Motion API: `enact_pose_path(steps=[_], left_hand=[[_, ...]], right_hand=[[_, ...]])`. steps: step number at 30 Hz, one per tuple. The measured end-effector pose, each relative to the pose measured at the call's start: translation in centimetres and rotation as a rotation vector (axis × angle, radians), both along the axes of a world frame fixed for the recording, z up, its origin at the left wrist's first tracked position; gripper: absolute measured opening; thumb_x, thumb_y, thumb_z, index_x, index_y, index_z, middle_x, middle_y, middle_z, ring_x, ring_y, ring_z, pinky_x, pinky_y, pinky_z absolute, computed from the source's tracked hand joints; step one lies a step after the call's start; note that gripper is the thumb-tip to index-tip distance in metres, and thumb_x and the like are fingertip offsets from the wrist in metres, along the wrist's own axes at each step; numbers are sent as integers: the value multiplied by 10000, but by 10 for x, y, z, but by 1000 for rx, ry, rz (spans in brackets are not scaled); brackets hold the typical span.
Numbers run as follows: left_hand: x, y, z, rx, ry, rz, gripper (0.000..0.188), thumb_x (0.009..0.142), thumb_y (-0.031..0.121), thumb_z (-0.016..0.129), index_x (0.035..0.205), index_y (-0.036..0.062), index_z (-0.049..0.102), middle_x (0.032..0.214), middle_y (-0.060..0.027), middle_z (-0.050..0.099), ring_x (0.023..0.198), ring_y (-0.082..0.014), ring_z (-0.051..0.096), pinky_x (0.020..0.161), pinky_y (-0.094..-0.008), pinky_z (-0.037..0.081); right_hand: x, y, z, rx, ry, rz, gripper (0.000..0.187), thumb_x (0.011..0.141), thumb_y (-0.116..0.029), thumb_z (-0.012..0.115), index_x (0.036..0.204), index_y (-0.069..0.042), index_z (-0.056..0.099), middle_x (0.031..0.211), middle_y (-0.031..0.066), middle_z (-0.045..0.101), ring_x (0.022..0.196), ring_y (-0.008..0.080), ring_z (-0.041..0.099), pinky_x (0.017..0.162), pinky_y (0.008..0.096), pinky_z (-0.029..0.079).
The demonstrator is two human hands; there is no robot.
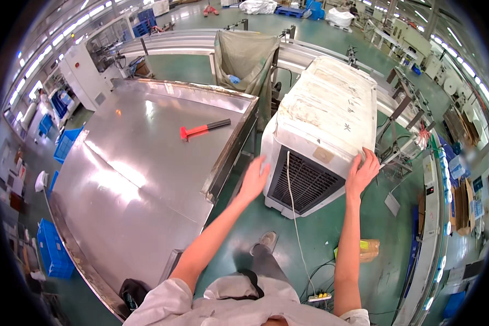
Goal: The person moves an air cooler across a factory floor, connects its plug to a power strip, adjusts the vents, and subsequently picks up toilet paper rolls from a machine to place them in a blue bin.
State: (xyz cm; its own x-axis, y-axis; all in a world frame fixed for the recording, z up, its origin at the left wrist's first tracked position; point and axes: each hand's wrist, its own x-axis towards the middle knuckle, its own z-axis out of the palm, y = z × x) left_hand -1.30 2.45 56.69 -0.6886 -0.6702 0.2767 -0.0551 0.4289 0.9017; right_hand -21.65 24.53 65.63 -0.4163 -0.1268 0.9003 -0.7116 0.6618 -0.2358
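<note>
A large white boxy machine [331, 103], which looks like an air cooler, stands on the floor in front of me. Its near side carries a dark slatted grille [304, 182], and a white power cord [292, 193] hangs down across it. My left hand [254, 179] is beside the machine's near left edge, fingers stretched out, holding nothing. At the near right top corner, my right hand [362, 173] has its fingers apart and slightly bent against or just by the casing; contact is hard to tell.
On my left is a wide metal table [146, 217] with a raised rim, bearing a red-and-black hammer-shaped tool [204, 129]. Behind it hangs a greenish cloth bag [244, 60]. A power strip [319, 297] with cables and a cardboard box [369, 250] lie on the floor. Rails run behind.
</note>
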Motion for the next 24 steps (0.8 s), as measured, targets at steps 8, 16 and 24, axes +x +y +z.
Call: enact_pose_path(steps=[8,16,24], left_hand=[[-58,-38,12,149,-110,185,602,971,413,407,1351,-53,398,1355,-238,459,1271,-332,444,1056,-347,327],[-79,-45,14,304,-56,-67,280,923,146,559,1167,10,580,982,-130,683,953,-170,651,823,-281,490],[-244,-166,27,316,153,-277,371,885,172,638,1207,12,547,966,-57,636,774,-95,589,703,-245,484]], right_hand=[[-13,-2,-29,18,66,-94,220,815,-38,520,992,-40,651,1015,74,634,954,266,557,937,426,393],[-44,40,9,-490,-598,28,336,921,-89,437,1234,24,477,1245,121,490,1109,222,482,992,341,359],[-68,38,15,-310,-679,-198,483,986,-291,417,1375,-7,377,1354,174,458,1227,257,455,1027,368,342]])
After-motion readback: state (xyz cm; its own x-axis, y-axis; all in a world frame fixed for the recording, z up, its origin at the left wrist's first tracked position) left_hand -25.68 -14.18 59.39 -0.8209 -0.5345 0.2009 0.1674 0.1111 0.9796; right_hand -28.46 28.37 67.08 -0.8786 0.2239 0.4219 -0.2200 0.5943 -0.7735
